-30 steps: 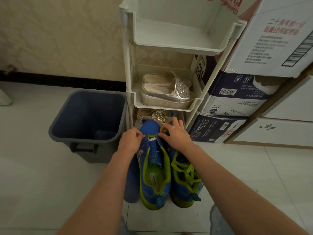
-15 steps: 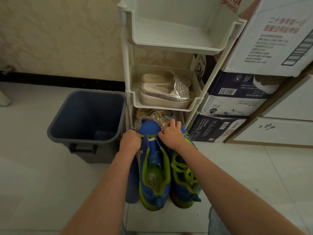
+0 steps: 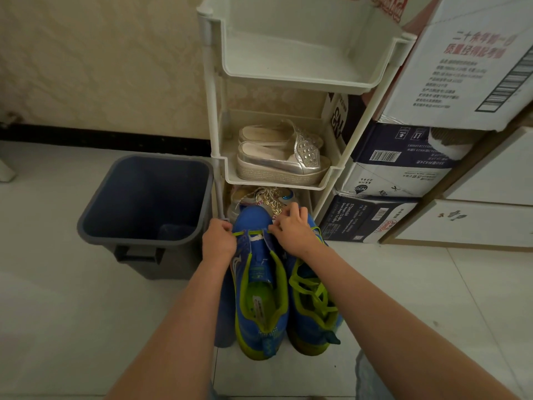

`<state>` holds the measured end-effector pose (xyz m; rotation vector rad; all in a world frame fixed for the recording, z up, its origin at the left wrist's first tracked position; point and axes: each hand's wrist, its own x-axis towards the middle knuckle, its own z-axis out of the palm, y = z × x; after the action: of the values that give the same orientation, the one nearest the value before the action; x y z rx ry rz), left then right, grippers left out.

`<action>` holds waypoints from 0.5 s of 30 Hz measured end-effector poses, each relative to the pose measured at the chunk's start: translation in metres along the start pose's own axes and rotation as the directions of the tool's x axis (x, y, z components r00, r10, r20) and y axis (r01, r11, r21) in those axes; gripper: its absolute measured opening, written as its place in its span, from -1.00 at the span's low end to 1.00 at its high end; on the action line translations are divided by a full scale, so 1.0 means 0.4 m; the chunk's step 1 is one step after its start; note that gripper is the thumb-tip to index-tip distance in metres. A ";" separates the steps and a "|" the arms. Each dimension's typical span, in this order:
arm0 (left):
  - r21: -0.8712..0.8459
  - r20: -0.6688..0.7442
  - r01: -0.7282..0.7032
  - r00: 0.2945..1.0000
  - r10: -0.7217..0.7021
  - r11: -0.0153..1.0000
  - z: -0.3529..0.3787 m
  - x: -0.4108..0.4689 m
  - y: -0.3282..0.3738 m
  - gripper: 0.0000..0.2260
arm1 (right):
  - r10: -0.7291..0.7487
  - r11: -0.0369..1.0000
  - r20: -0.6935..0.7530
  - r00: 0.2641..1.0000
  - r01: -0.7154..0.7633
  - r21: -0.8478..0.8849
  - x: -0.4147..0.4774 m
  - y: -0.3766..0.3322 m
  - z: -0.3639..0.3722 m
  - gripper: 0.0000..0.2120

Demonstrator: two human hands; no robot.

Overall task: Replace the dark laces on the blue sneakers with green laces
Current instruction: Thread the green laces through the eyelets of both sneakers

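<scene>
Your left hand (image 3: 218,239) is curled tight on one end of the green lace (image 3: 253,232), and your right hand (image 3: 291,230) pinches the other end. The lace runs taut across the front eyelets of the near blue sneaker (image 3: 259,298), which lies toe-away between your forearms. Touching it at three o'clock is the second sneaker (image 3: 314,307), with green lacing loosely threaded. At twelve o'clock the toes nearly meet the white rack (image 3: 300,79); the grey bin (image 3: 135,239) stands just beside at ten o'clock, and stacked boxes (image 3: 398,174) at two. Tiled floor (image 3: 432,284) spreads at four and eight o'clock. The rack's middle tray holds silver platform shoes (image 3: 282,160) and its bottom tray a glittery shoe (image 3: 265,197); what lies in the bin you cannot tell.
</scene>
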<state>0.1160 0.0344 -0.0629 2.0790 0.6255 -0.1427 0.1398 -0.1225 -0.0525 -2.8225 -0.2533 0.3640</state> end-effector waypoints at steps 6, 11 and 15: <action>0.007 0.065 0.002 0.998 -0.002 1.000 -0.016 0.012 0.001 -0.78 | -0.036 0.999 0.018 0.999 0.036 -0.031 -0.001 0.004 -0.007 -0.64; -0.003 0.058 -0.019 0.998 0.019 1.000 -0.026 0.010 -0.001 -0.84 | 0.000 0.999 0.031 1.000 -0.002 0.050 -0.007 -0.001 -0.025 -0.64; 0.116 0.073 -0.109 0.992 0.101 0.987 -0.055 -0.008 0.036 -0.75 | 0.090 0.875 0.014 0.996 -0.086 0.477 -0.005 0.018 -0.102 -0.77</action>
<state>0.1171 0.0447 -0.0387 2.2088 0.4759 -0.1922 0.1500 -0.1401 -0.0165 -2.3485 -0.0226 0.3741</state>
